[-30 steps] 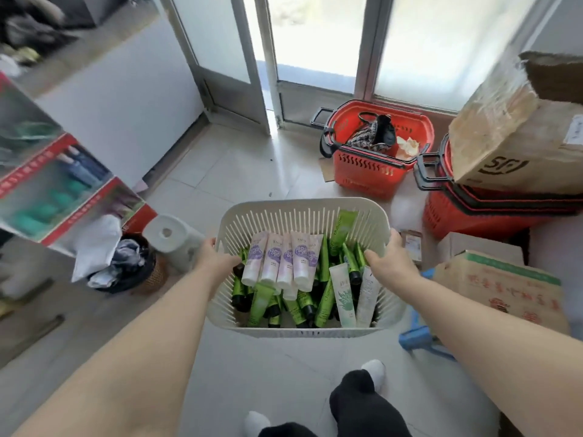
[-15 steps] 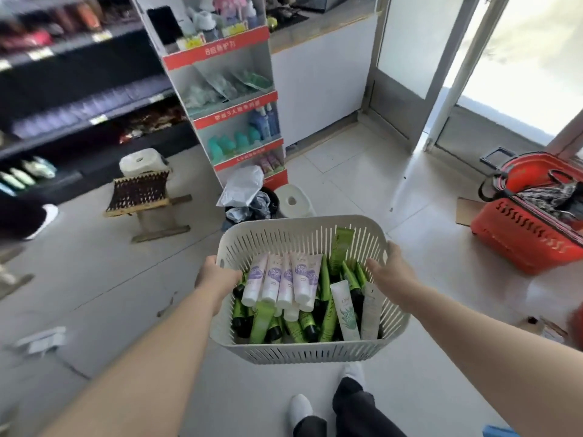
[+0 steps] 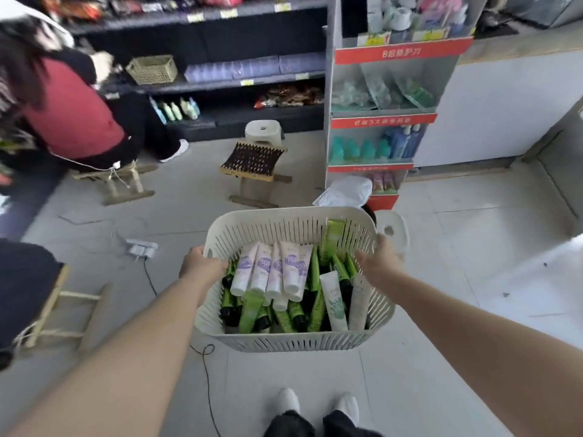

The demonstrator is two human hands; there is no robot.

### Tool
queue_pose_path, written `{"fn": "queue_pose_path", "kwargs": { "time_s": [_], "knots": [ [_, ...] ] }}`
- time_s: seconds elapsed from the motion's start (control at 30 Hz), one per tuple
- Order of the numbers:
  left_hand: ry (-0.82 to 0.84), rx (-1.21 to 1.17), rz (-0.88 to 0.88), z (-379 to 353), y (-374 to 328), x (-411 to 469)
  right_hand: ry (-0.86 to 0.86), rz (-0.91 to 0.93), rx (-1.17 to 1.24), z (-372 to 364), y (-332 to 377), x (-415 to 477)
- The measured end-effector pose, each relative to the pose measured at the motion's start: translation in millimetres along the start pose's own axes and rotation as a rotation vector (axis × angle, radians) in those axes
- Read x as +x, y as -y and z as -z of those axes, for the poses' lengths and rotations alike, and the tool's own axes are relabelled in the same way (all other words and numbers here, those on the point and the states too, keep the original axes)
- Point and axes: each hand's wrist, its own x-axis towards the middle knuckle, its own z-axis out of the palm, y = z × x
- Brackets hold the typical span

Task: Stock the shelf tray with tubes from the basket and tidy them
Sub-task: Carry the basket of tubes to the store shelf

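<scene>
Since a second ago the view has been swung from the doorway to the shop shelves, so the slotted basket (image 3: 293, 216) is judged to be in transit, with no tube yet stocked. It is carried above the floor, the left hand (image 3: 202, 266) and right hand (image 3: 378, 263) each clamped over a side rim. The tubes (image 3: 274, 269) lie heaped inside. Open floor is left ahead, edged by a woven stool (image 3: 255, 165), a seated person (image 3: 69, 111), a floor cable (image 3: 206, 373) and the red display rack (image 3: 388, 121).
</scene>
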Motion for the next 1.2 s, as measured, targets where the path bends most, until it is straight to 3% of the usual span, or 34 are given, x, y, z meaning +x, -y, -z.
{"fn": "queue_pose_path", "kwargs": {
  "time_s": [0.3,0.5,0.8,1.2],
  "knots": [
    [-0.068,-0.108,0.090,51.0,-30.2,106.5,0.057,0.142,-0.094,-51.1,124.6,93.1],
    [-0.054,-0.126,0.096,80.5,-67.1,211.8,0.059,0.138,-0.064,-99.9,210.1,161.4],
    [-0.025,-0.065,0.064,109.7,-170.9,360.8,0.066,0.075,-0.026,-129.5,321.8,276.2],
    [-0.076,-0.118,0.053,81.2,-314.4,557.4,0.085,0.058,0.014,-127.6,474.1,476.3]
  ]
}}
